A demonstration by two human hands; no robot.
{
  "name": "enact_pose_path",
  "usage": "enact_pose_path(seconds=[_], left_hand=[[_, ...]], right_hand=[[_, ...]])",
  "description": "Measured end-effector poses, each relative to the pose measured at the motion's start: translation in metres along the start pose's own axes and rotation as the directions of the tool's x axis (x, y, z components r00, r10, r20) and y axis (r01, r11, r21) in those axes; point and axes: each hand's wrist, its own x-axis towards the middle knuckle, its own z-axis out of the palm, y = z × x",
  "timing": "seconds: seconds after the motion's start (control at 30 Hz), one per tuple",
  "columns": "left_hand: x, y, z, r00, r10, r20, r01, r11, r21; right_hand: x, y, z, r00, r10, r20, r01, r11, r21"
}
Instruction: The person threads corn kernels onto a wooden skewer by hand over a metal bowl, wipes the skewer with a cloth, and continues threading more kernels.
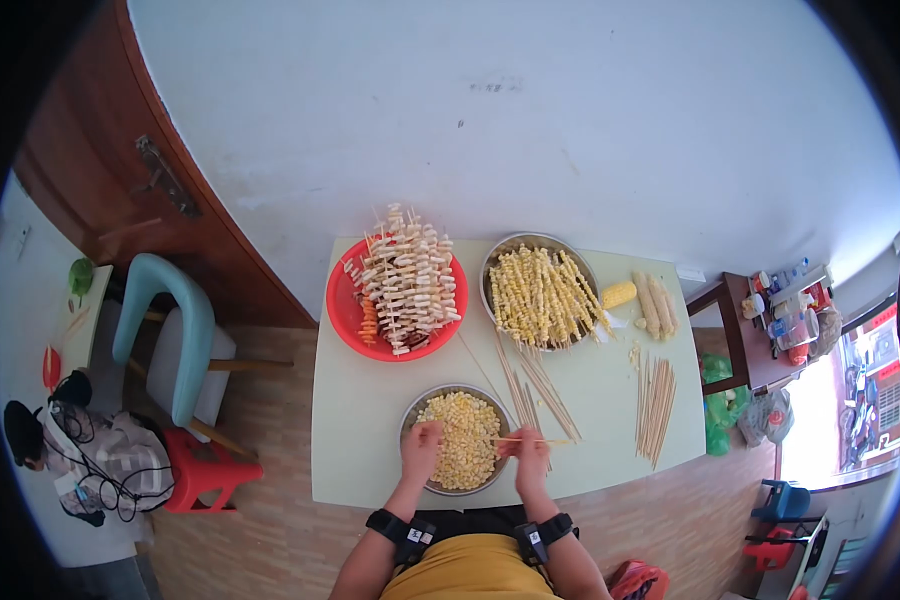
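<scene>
A metal bowl (410, 410) full of loose corn kernels (467, 430) sits at the table's near edge. My right hand (530, 455), at the bowl's right rim, pinches a thin wooden skewer (545, 440) that lies level, its tip over the kernels. Over the left side of the same bowl is my left hand (422, 452), its fingers closed; what they hold, if anything, is too small to make out. Several bare wooden skewers (545, 385) lie just right of the bowl.
Behind stand a red basin (342, 325) of white skewered food (410, 285) and a metal bowl (486, 290) of corn skewers (540, 295). At right lie a corn cob (618, 294), stripped cobs (655, 306) and more skewers (655, 410). A blue chair (185, 330) stands left of the table.
</scene>
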Motion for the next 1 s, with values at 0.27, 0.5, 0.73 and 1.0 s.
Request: enact_pose_path(seconds=[0.27, 0.5, 0.73, 1.0], left_hand=[[0.003, -0.004, 0.014, 0.918, 0.361, 0.161, -0.383, 0.713, 0.587], [0.006, 0.0, 0.019, 0.914, 0.296, 0.277, -0.4, 0.544, 0.738], [0.009, -0.017, 0.006, 0.95, 0.296, 0.099, -0.31, 0.857, 0.412], [0.001, -0.004, -0.001, 0.973, -0.164, 0.163, 0.185, 0.975, -0.122]], right_hand=[[-0.001, -0.018, -0.012, 0.999, -0.047, 0.013, 0.048, 0.997, -0.054], [-0.006, -0.013, -0.019, 0.992, -0.025, 0.127, 0.051, 0.976, -0.212], [-0.009, -0.013, -0.016, 0.99, -0.043, 0.131, 0.079, 0.956, -0.283], [-0.017, -0.015, 0.0, 0.96, -0.145, 0.238, 0.184, 0.971, -0.152]])
